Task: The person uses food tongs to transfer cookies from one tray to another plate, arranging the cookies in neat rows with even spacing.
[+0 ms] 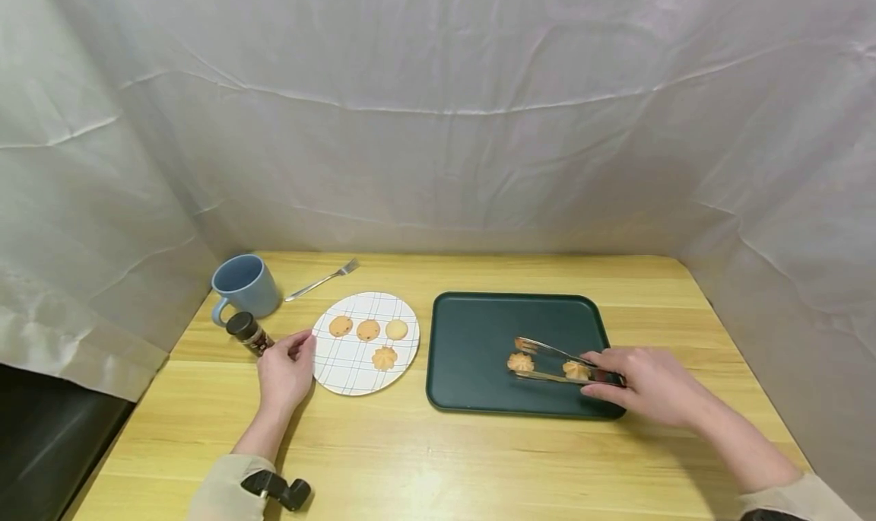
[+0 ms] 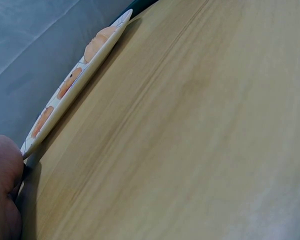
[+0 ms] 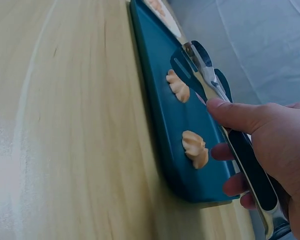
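My right hand [image 1: 653,384] holds metal tongs [image 3: 247,160] with dark handle grips over the dark green tray [image 1: 472,338]. In the head view, the tongs' arms are spread on either side of a swirled cookie [image 1: 521,363]. A second swirled cookie [image 3: 195,150] lies on the tray below the handles, near the fingers. My left hand [image 1: 286,373] pinches the left rim of a white checked plate [image 1: 335,373]. On that plate lie two brown-dotted round cookies [image 1: 368,330], a plain round cookie [image 1: 396,329] and a swirled cookie [image 1: 385,358].
A blue mug [image 1: 253,289] stands at the back left of the wooden table [image 1: 424,460]. Between it and my left hand is a dark-capped jar [image 1: 248,331], partly hidden. A fork [image 1: 322,281] lies behind the plate. Grey fabric [image 1: 438,163] hangs around the table.
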Available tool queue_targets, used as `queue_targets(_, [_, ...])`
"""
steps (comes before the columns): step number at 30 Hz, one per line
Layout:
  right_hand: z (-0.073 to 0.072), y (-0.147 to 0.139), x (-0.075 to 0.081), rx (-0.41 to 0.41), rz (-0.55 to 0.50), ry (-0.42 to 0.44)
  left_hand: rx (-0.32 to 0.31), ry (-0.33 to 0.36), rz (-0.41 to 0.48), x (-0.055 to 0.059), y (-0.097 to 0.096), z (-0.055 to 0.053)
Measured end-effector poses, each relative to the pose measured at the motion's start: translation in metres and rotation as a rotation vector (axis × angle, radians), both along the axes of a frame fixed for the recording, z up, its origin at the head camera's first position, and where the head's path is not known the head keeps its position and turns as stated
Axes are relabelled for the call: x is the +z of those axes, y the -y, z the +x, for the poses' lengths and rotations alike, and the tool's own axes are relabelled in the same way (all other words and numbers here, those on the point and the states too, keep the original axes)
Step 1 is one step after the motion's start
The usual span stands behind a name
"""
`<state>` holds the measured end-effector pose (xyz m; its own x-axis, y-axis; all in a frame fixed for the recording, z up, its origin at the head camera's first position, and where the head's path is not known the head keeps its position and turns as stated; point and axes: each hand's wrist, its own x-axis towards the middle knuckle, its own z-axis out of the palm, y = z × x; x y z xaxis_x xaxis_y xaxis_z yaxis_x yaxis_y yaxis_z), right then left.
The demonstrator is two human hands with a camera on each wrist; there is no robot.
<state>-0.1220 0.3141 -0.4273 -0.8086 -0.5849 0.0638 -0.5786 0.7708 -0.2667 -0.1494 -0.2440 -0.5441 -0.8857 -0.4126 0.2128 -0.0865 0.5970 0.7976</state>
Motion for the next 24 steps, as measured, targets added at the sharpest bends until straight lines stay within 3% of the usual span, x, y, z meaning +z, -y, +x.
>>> queue_targets(6, [0.0,-0.003,-0.006,-0.014,0.009,-0.028,-0.004,-0.008,0.002,0.0,0.0,0.0])
queue_targets(24, [0.0,-0.003,-0.012,-0.051,0.029,0.013,-0.004,0.033,0.009,0.001,0.001,0.0])
